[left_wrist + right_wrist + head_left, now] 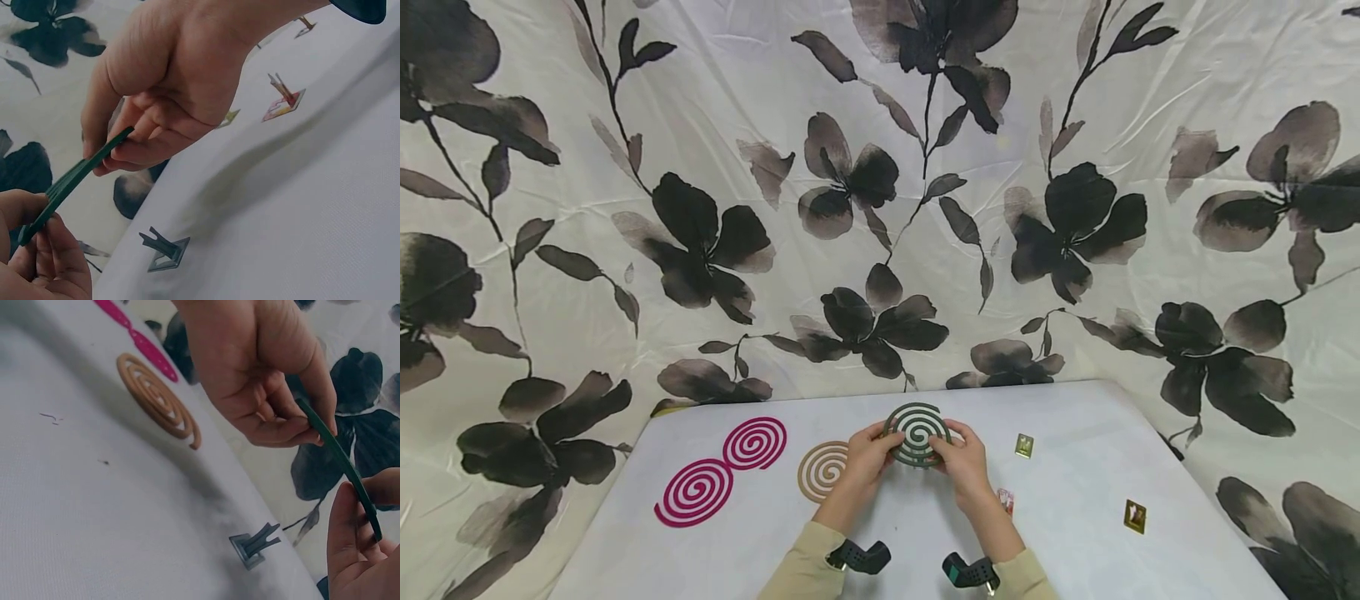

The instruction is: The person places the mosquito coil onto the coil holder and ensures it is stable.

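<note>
A dark green mosquito coil [81, 178] is held up above the table by both hands, thumbs on its near face in the head view. My left hand [863, 460] pinches its left edge and my right hand [966, 467] pinches its right edge. Seen from the wrists, the coil is tilted and nearly edge-on. A small metal coil stand [250, 547] with raised forked prongs sits on the table below the coil; in the head view I cannot make it out. Left of my left hand lies a tan mosquito coil [156, 397], partly covered by that hand in the head view.
Two magenta coils [697, 492] lie touching at the table's left. On the right are a yellow-green stand [1024, 446], a gold stand [1135, 517] and a red-and-white stand [284, 105], partly behind my right forearm. A floral cloth [865, 250] hangs behind the white table [1075, 550].
</note>
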{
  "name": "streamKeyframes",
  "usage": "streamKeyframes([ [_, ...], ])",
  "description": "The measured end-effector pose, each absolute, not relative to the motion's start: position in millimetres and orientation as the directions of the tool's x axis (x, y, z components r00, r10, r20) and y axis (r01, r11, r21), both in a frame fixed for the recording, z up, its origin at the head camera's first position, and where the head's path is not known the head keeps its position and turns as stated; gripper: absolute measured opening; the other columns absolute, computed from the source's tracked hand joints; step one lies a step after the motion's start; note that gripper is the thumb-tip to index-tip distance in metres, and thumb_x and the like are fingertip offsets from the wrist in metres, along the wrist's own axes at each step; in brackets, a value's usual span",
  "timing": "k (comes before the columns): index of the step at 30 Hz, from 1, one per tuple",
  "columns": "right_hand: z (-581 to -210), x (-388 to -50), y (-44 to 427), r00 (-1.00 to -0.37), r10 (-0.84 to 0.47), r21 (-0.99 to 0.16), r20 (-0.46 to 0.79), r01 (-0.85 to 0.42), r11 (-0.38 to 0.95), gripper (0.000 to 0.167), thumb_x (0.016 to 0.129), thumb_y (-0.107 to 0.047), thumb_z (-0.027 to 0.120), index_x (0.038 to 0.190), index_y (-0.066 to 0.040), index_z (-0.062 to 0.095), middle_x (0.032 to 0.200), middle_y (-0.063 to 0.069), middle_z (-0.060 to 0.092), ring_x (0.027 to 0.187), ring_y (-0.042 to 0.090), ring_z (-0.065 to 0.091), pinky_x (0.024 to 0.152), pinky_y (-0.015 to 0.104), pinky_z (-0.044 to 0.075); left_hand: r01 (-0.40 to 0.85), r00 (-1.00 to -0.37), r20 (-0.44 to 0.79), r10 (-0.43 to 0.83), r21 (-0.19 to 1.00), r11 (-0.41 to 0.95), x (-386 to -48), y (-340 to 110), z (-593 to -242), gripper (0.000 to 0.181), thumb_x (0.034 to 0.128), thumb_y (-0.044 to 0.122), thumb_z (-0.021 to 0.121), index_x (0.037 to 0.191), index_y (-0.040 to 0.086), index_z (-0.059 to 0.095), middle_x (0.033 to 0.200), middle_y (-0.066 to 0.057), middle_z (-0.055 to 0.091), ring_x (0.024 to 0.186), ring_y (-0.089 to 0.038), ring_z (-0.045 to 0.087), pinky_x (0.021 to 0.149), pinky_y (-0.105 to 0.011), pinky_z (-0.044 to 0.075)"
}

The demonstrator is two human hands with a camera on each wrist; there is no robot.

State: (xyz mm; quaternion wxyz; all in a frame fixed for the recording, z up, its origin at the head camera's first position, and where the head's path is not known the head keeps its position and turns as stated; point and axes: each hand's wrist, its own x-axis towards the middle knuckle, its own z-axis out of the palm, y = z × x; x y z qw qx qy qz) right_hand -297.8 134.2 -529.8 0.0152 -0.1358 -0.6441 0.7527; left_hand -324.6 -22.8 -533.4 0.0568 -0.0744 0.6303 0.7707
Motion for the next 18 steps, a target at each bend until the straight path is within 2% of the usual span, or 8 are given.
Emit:
streamKeyframes([
  [8, -536, -300, 135, -0.956, 0.206, -0.972, -0.208, 0.178, -0.154, 0.048, 0.088, -0.009, 0.068, 0.13, 0.006, 0.05, 0.117, 0.021, 0.063, 0.088, 0.019, 0.067, 0.072, 0.03, 0.057, -0.196, -0.98, -0.201, -0.001, 0.959, -0.205, -323, -22, -538, 0.042, 0.0821, 0.003, 0.074, 0.121, -0.006, 0.061, 0.091, -0.004, 0.065, 0.068, -0.007, 0.057, 0.057, -0.018, 0.047],
  [14, -540, -300, 135, -0.953, 0.21, -0.972, -0.217, 0.192, -0.134, 0.045, 0.088, -0.01, 0.069, 0.126, 0.007, 0.053, 0.109, 0.017, 0.066, 0.082, 0.015, 0.066, 0.071, 0.029, 0.056, -0.224, -0.974, -0.217, 0.058, 0.942, -0.249, -323, -23, -542, 0.045, 0.0837, 0.0, 0.071, 0.124, -0.013, 0.056, 0.087, -0.005, 0.064, 0.064, -0.008, 0.052, 0.055, -0.02, 0.045],
  [18, -541, -301, 134, -0.954, 0.21, -0.973, -0.212, 0.186, -0.137, 0.043, 0.088, -0.009, 0.068, 0.125, 0.007, 0.054, 0.106, 0.014, 0.067, 0.08, 0.015, 0.066, 0.07, 0.029, 0.056, -0.238, -0.971, -0.221, 0.092, 0.934, -0.267, -324, -24, -544, 0.045, 0.0859, 0.0, 0.068, 0.124, -0.017, 0.053, 0.095, -0.008, 0.065, 0.073, -0.009, 0.058, 0.062, -0.021, 0.049],
])
